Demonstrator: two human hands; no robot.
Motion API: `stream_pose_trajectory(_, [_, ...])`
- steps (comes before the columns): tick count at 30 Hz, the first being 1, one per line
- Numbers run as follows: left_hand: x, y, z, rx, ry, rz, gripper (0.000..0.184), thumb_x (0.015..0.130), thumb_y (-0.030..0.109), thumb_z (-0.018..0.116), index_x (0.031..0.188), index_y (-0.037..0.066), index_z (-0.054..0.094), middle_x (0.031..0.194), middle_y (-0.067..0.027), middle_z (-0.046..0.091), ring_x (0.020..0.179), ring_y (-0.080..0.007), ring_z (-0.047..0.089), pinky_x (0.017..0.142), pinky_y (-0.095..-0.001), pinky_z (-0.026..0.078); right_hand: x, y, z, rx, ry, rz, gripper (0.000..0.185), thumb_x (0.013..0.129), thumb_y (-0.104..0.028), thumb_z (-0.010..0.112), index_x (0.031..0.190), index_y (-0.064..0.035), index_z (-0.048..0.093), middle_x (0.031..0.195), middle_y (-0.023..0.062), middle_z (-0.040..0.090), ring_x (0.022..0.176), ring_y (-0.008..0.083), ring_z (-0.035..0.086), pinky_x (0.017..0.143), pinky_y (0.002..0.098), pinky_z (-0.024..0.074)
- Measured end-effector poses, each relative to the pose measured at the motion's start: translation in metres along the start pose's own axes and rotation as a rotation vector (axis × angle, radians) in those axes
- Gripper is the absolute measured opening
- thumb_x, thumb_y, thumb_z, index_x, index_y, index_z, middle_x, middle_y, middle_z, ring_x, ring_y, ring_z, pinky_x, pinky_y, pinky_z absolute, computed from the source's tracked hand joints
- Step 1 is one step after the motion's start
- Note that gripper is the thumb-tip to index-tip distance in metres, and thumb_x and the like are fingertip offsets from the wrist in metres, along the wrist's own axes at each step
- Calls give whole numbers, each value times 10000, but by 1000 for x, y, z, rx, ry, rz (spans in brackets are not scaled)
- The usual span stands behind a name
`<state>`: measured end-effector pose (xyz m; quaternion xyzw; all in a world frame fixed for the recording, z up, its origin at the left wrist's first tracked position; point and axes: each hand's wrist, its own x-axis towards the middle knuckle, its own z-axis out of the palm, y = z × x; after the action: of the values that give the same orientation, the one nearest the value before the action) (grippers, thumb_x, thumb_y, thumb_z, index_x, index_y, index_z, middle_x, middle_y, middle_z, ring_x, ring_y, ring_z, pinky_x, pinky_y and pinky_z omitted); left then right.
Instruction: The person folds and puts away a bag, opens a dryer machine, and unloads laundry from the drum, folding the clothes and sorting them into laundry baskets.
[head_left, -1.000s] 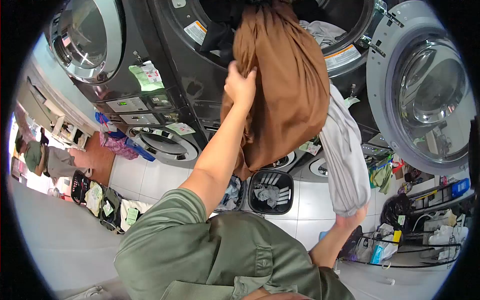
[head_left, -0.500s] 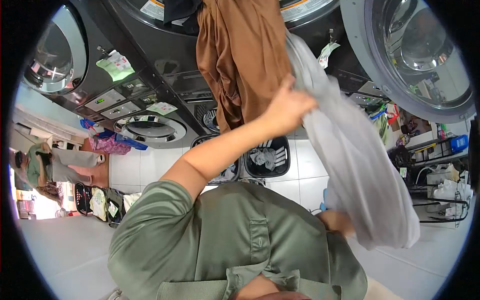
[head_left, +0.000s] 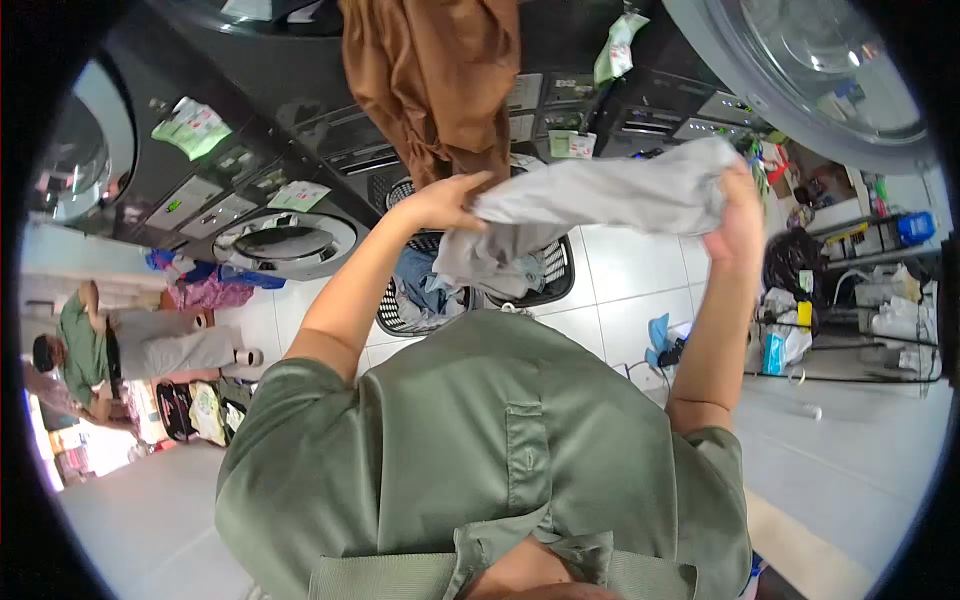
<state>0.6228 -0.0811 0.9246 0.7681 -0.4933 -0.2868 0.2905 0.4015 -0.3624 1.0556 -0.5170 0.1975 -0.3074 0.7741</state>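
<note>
A light grey cloth (head_left: 610, 195) stretches sideways in front of my chest, its left part folding down over the baskets. My right hand (head_left: 738, 215) grips its right end with curled fingers. At the other end, my left hand (head_left: 445, 207) has its thumb and fingers spread, right against the cloth's edge; part of the fingers is hard to see. A large brown cloth (head_left: 435, 75) hangs from the machine front just beyond my left hand. Below the grey cloth stand a basket with blue and grey laundry (head_left: 425, 285) and a black basket (head_left: 560, 275), partly covered by it.
Dark machines with tags line the far side. A round machine door (head_left: 800, 80) stands open at upper right, and a lower round door (head_left: 290, 243) is at left. A wire rack (head_left: 850, 260) holds items at right. Another person (head_left: 80, 340) stands far left beside bags.
The grey cloth has swung from a long hang on my right to a level stretch. My right hand has risen forward into sight. My left hand has moved left and its fingers have spread.
</note>
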Motion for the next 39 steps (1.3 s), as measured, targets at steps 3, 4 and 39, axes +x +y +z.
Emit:
stream_pose_trajectory(3, [-1, 58, -14, -445, 110, 304, 1046, 578, 311, 773, 1359, 46, 128, 1389, -151, 198, 1284, -256, 177, 997, -330, 219, -9, 28, 66, -123, -650, 209, 211, 697, 42, 444, 834, -43, 581, 774, -12, 576, 669, 71, 517, 636, 195, 405])
stream_pose_trajectory(4, [0, 73, -13, -549, 206, 434, 1074, 548, 275, 797, 1356, 44, 130, 1405, -144, 151, 1309, -249, 98, 1049, -338, 112, -17, 37, 84, -259, -685, 289, 191, 683, 33, 451, 803, -48, 574, 754, -43, 549, 688, 46, 485, 629, 179, 367])
stream_pose_trajectory(39, [-155, 28, 37, -975, -174, -202, 423, 789, 187, 583, 1137, 1, 433, 1027, -43, 566, 829, -109, 542, 770, -284, 450, 18, 33, 134, 185, -1046, 437, 116, 838, -108, 459, 753, -88, 383, 677, 34, 428, 641, 135, 458, 614, 292, 421])
